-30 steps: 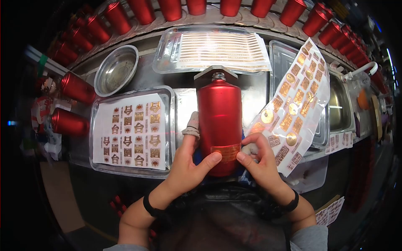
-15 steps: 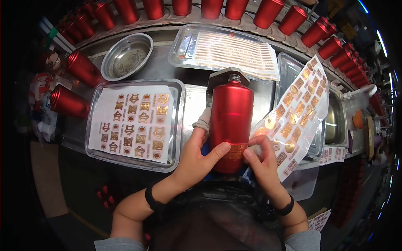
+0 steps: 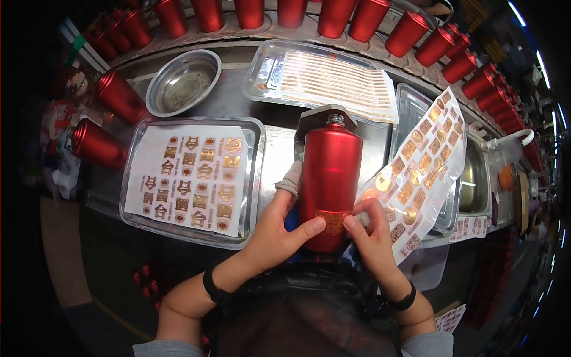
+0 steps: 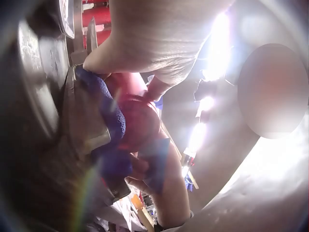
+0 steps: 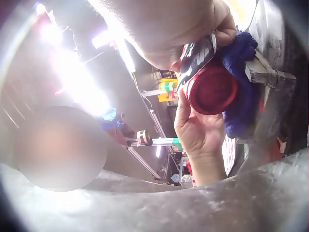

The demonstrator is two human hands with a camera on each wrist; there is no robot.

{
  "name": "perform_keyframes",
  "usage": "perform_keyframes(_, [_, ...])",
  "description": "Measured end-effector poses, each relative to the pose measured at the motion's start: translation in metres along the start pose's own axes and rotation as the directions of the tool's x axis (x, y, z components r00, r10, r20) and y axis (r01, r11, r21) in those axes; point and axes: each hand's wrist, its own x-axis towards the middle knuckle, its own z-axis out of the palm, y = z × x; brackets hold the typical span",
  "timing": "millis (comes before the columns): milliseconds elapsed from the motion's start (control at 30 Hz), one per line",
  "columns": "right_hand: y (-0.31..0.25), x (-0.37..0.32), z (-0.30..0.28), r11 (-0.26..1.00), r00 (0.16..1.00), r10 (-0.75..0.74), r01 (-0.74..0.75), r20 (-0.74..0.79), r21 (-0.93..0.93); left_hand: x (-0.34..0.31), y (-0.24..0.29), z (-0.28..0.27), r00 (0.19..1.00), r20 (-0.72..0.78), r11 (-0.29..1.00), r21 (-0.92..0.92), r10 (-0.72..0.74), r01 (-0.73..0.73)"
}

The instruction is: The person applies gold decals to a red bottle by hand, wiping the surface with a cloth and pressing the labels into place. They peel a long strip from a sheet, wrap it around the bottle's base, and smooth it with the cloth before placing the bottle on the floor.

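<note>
A glossy red bottle (image 3: 331,172) lies with its glass neck away from the person, against a dark angular rest (image 3: 315,116). A small clear label with gold print (image 3: 332,220) is on its lower part. The left hand (image 3: 279,229) grips the bottle's left side, thumb on the label's left end, a white cover on one finger. At the label's right end the right hand (image 3: 373,235) presses its thumb, fingers bent beside the bottle. In the right wrist view the round red base (image 5: 212,90) faces the camera beside a blue cloth (image 5: 237,87).
Left, a metal tray (image 3: 257,178) holds a sheet of gold characters (image 3: 190,178), with a steel bowl (image 3: 183,83) behind. Another tray (image 3: 256,65) with striped strips stands at the back. A gold sticker sheet (image 3: 423,172) lies right, near a sink (image 3: 474,184). Red bottles (image 3: 248,13) line the back.
In the head view, the bottle, hands and trays have shifted right since the oldest frame, largely with the camera. The left thumb and right fingers stay at the label.
</note>
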Motion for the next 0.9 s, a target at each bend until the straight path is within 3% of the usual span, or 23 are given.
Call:
perform_keyframes(233, [-0.005,-0.001,0.004,0.995,1.0,0.013,-0.013,0.001,0.103,0.0,0.001,0.0,1.0,0.002,0.999,0.032,0.005,-0.005])
perform_keyframes(533, [-0.005,-0.003,0.003,0.97,0.998,-0.028,0.015,-0.05,-0.242,0.001,0.006,0.002,1.0,0.006,0.998,0.069,0.003,-0.004])
perform_keyframes(633, [-0.007,-0.003,0.008,0.983,0.995,-0.087,0.076,-0.057,-0.166,0.001,0.005,0.003,1.0,0.006,0.998,0.068,-0.011,0.011])
perform_keyframes(733, [-0.004,-0.002,0.003,0.998,0.999,0.026,-0.025,-0.025,0.055,0.001,0.007,0.005,0.999,-0.004,0.998,0.036,-0.048,0.048])
perform_keyframes(900, [0.005,0.0,-0.001,0.999,1.0,-0.021,0.02,-0.023,-0.025,0.004,0.01,0.013,0.996,-0.052,0.997,0.018,-0.069,0.07])
